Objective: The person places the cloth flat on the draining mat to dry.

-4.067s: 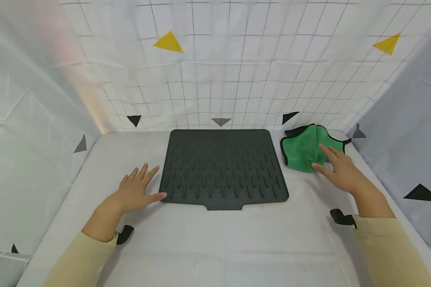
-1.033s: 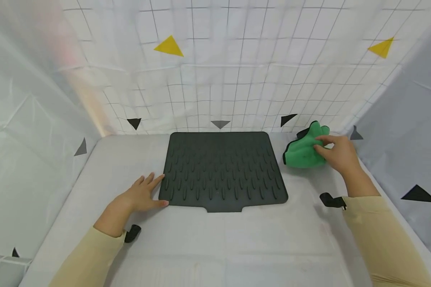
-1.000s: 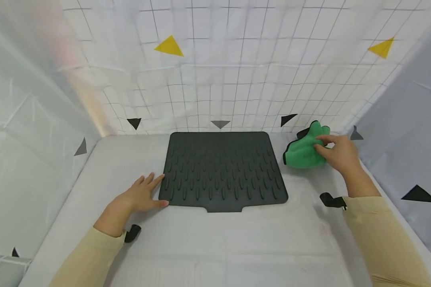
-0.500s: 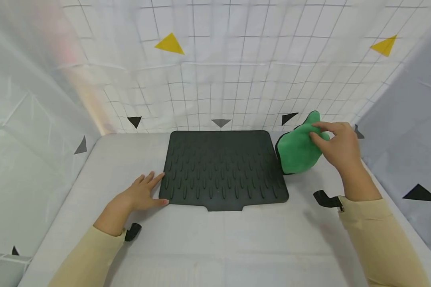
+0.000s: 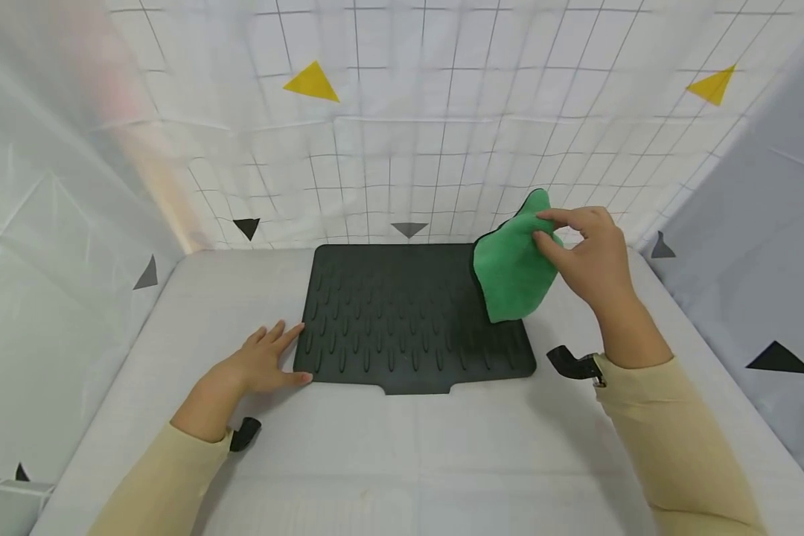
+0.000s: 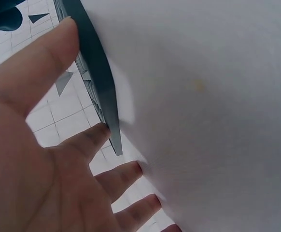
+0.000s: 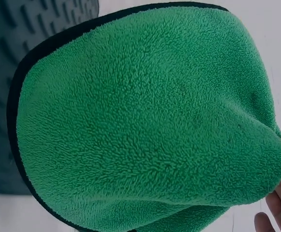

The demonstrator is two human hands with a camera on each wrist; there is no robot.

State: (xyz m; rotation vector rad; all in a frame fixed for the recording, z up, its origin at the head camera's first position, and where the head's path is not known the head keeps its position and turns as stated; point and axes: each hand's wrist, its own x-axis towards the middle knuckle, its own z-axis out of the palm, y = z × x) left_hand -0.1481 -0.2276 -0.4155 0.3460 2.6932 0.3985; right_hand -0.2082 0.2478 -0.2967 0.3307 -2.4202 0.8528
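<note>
A green plush cloth [image 5: 512, 268] with black edging hangs from my right hand [image 5: 592, 257], pinched between thumb and fingers. It overlaps the right part of a dark ribbed mat [image 5: 388, 320] in the head view. In the right wrist view the cloth [image 7: 145, 116] fills most of the picture, with the mat [image 7: 15, 145] behind it. My left hand [image 5: 257, 365] lies spread at the mat's left edge, thumb at the near corner. The left wrist view shows the thumb and a fingertip right at the mat's edge [image 6: 102, 82].
A white sheet covers the table [image 5: 375, 461]. Behind it rises a white gridded curtain [image 5: 409, 149] with yellow and black triangles, and pale sheets [image 5: 744, 298] close off both sides. A tab [image 5: 417, 388] sticks out from the mat's near edge.
My right hand first hovered open by the cloth at the back right, then pinched it, lifted it and carried it left over the mat. My left hand moved slightly right to the mat's edge.
</note>
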